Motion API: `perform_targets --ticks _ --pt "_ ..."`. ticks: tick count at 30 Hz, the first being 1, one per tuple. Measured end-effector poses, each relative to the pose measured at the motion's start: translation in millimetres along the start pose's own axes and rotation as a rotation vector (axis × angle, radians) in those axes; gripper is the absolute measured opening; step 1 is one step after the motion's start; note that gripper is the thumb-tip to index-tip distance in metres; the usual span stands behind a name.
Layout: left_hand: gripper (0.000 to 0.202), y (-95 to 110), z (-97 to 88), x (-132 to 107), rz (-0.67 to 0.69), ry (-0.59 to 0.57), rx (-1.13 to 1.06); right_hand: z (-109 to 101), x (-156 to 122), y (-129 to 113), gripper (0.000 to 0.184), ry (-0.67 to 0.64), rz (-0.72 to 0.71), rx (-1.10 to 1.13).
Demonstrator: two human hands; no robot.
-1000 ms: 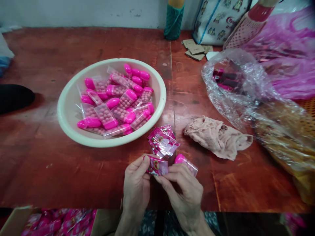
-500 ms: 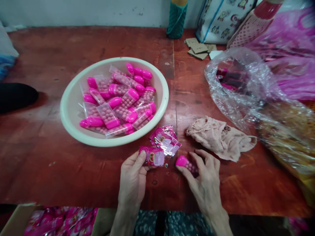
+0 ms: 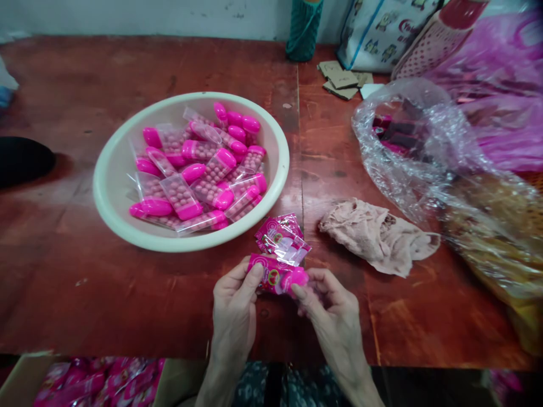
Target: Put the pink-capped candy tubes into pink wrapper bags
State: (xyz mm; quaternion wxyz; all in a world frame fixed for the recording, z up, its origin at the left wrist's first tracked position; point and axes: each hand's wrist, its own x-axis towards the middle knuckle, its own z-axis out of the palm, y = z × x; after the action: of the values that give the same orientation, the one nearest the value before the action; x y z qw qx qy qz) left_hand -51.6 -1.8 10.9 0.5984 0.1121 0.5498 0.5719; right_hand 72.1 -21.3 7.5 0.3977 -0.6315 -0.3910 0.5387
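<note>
My left hand (image 3: pixel 234 308) pinches a small pink printed sachet (image 3: pixel 267 275) by its left end. My right hand (image 3: pixel 328 308) grips a pink-capped candy tube (image 3: pixel 296 277), with its cap pressed against the open right end of that sachet. Both hands are closed, just above the near table edge. A small pile of the same empty pink sachets (image 3: pixel 282 238) lies right behind them. A cream bowl (image 3: pixel 112 169) further back left holds several pink-capped tubes (image 3: pixel 199 169) of candy beads.
A crumpled beige cloth (image 3: pixel 373 234) lies right of the sachet pile. Clear plastic bags (image 3: pixel 424 147) and pink wrapping fill the right side. A teal holder (image 3: pixel 303 28) and cardboard scraps (image 3: pixel 341 82) sit at the back. A carton of filled pink packs (image 3: pixel 102 384) stands below the table edge.
My right hand picked the pink-capped tube off the table and brought it left to the mouth of the sachet held in my left hand.
</note>
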Motion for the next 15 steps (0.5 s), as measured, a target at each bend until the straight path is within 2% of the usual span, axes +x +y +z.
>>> perform_targets --ticks 12,15 --pt "0.013 -1 -1.3 0 0.059 -0.115 0.166 -16 10 -2 0.016 -0.158 0.004 0.028" --pt "0.013 -2 -1.9 2 0.051 -0.13 0.165 -19 12 -1 0.026 -0.221 0.008 0.043"
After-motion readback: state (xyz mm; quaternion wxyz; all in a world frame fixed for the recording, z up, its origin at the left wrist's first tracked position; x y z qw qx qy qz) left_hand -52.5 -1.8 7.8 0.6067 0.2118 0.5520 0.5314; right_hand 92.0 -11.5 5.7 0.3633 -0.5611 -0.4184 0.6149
